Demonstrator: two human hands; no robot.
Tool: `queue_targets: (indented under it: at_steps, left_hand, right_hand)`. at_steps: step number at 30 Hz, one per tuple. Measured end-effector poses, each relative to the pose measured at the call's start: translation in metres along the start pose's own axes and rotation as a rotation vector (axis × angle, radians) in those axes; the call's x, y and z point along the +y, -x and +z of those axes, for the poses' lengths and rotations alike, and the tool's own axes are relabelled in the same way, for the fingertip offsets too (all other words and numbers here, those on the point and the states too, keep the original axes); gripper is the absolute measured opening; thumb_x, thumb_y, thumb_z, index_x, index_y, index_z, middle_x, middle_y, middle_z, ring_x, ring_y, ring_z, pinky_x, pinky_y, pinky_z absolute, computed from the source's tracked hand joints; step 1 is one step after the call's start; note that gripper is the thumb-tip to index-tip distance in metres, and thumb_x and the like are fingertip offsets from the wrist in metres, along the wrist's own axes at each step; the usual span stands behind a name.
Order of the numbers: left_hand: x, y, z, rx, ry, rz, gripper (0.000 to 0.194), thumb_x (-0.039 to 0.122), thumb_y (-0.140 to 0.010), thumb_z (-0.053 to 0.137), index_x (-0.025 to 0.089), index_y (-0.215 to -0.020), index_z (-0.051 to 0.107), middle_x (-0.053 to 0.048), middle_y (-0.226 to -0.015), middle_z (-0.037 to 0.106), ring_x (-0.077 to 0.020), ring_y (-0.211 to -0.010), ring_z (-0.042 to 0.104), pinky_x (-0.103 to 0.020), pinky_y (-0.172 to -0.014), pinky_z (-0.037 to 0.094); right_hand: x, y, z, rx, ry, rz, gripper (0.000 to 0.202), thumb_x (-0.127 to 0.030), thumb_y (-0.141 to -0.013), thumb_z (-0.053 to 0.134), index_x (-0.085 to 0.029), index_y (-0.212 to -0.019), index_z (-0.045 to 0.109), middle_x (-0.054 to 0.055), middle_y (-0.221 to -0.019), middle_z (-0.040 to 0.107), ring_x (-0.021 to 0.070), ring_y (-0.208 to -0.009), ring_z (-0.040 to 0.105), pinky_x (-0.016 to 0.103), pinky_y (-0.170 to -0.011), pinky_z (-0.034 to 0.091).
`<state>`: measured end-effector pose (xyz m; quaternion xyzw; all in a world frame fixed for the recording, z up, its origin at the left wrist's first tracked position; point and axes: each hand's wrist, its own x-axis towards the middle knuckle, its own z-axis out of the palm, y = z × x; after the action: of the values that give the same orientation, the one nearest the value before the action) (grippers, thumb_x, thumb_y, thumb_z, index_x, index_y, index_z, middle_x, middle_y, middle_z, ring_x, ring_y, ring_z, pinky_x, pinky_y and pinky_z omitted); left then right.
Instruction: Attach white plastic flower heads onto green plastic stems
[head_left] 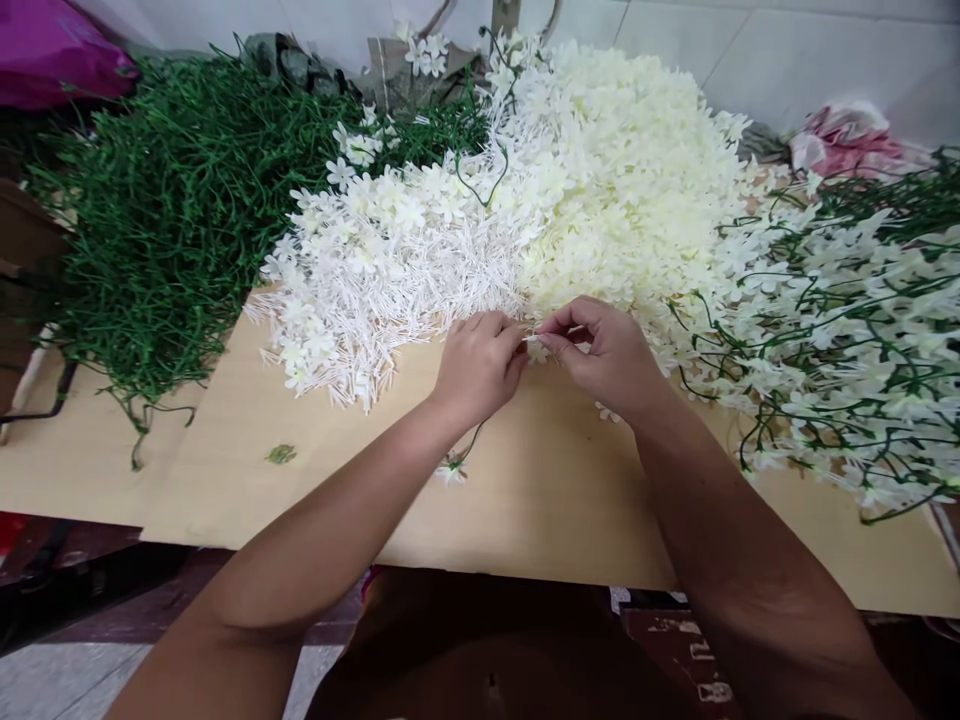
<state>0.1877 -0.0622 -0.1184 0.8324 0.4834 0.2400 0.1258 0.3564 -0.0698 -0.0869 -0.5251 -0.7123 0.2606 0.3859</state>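
My left hand [482,362] is closed, back of the hand up, over the middle of the board. A thin green plastic stem [475,438] comes out below it, with a white artificial flower [452,470] at its lower end close to the board. My right hand [606,358] pinches a small white piece [531,338] between thumb and fingertips, right at the left fingertips. It looks like a thin white stick of a flower centre; its far end is hidden by my left fingers. A loose white blossom [538,352] shows just under the pinch.
Behind my hands lie a heap of white sticks [420,285] and a pile of cream petals [630,160]. Green stems [187,200] are heaped at left, and stemmed white flowers [847,350] at right. A dry leaf scrap [281,454] lies on the cardboard [360,520].
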Motion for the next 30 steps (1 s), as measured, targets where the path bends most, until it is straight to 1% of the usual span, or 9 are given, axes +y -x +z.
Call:
queue_targets:
  at_steps: [4,7,14,18,21,23,26,28,30]
  left_hand:
    - [-0.004,-0.003,-0.006,0.071,0.150,-0.114,0.005,0.021,-0.081,0.059,0.018,-0.078,0.062,-0.006,-0.084,0.067,-0.0216,-0.084,0.059,-0.036,-0.076,0.042]
    - [-0.006,-0.003,-0.010,0.122,0.241,-0.162,0.006,0.022,-0.080,0.058,0.019,-0.075,0.059,-0.003,-0.078,0.066,-0.0189,-0.077,0.058,-0.034,-0.074,0.042]
    - [-0.004,0.002,-0.009,0.107,0.422,-0.216,0.009,0.027,-0.080,0.057,0.020,-0.074,0.056,0.000,-0.068,0.063,-0.0140,-0.066,0.055,-0.028,-0.065,0.043]
    - [-0.002,0.002,-0.010,0.085,0.524,-0.262,0.009,0.027,-0.079,0.057,0.020,-0.074,0.055,0.001,-0.067,0.061,-0.0120,-0.062,0.052,-0.025,-0.059,0.041]
    - [-0.001,0.001,-0.011,0.082,0.585,-0.276,0.009,0.025,-0.079,0.057,0.019,-0.073,0.054,0.001,-0.067,0.059,-0.0112,-0.061,0.051,-0.025,-0.058,0.042]
    - [-0.001,0.001,-0.011,0.075,0.612,-0.284,0.007,0.023,-0.078,0.057,0.019,-0.074,0.054,0.001,-0.068,0.059,-0.0112,-0.062,0.052,-0.025,-0.059,0.043]
    - [-0.003,0.001,-0.011,0.073,0.667,-0.271,0.001,0.019,-0.078,0.056,0.019,-0.078,0.056,0.001,-0.072,0.061,-0.0115,-0.066,0.055,-0.025,-0.064,0.046]
    - [-0.004,0.001,-0.011,0.093,0.747,-0.259,0.005,0.017,-0.079,0.054,0.018,-0.082,0.058,0.000,-0.076,0.064,-0.0115,-0.070,0.058,-0.026,-0.069,0.049]
    - [-0.006,0.001,-0.012,0.111,0.830,-0.281,0.007,0.017,-0.081,0.054,0.018,-0.086,0.058,-0.001,-0.078,0.065,-0.0114,-0.072,0.061,-0.026,-0.073,0.051]
  right_hand:
    - [-0.003,0.001,0.001,-0.003,0.000,0.008,0.003,-0.018,-0.077,0.063,-0.018,-0.074,0.064,0.002,-0.075,0.064,0.0150,-0.068,0.059,0.031,-0.065,0.051]
    - [-0.006,0.003,0.003,0.011,0.047,-0.007,0.004,-0.017,-0.077,0.063,-0.018,-0.073,0.063,0.002,-0.074,0.064,0.0158,-0.069,0.060,0.032,-0.068,0.051]
    - [-0.005,0.006,0.015,0.124,0.282,-0.117,0.011,-0.015,-0.079,0.056,-0.020,-0.069,0.056,0.005,-0.073,0.064,0.0189,-0.072,0.056,0.033,-0.068,0.047]
    - [-0.003,0.007,0.024,0.148,0.329,-0.171,0.015,-0.016,-0.082,0.053,-0.021,-0.069,0.053,0.007,-0.074,0.063,0.0213,-0.075,0.056,0.035,-0.072,0.047]
    - [-0.004,0.008,0.030,0.165,0.335,-0.177,0.016,-0.016,-0.085,0.050,-0.022,-0.070,0.052,0.007,-0.075,0.064,0.0222,-0.078,0.057,0.037,-0.075,0.047]
    - [-0.004,0.009,0.032,0.174,0.317,-0.180,0.017,-0.017,-0.086,0.050,-0.021,-0.071,0.053,0.008,-0.076,0.064,0.0226,-0.079,0.057,0.037,-0.076,0.047]
    - [-0.001,0.008,0.032,0.167,0.230,-0.157,0.015,-0.019,-0.087,0.052,-0.021,-0.072,0.055,0.008,-0.078,0.065,0.0222,-0.081,0.059,0.038,-0.078,0.048]
    - [0.001,0.007,0.032,0.165,0.129,-0.106,0.012,-0.020,-0.086,0.055,-0.021,-0.074,0.057,0.007,-0.079,0.066,0.0209,-0.081,0.060,0.037,-0.080,0.050]
    - [0.003,0.006,0.032,0.172,-0.014,-0.031,0.008,-0.022,-0.083,0.058,-0.020,-0.075,0.058,0.004,-0.079,0.066,0.0189,-0.079,0.061,0.036,-0.079,0.051]
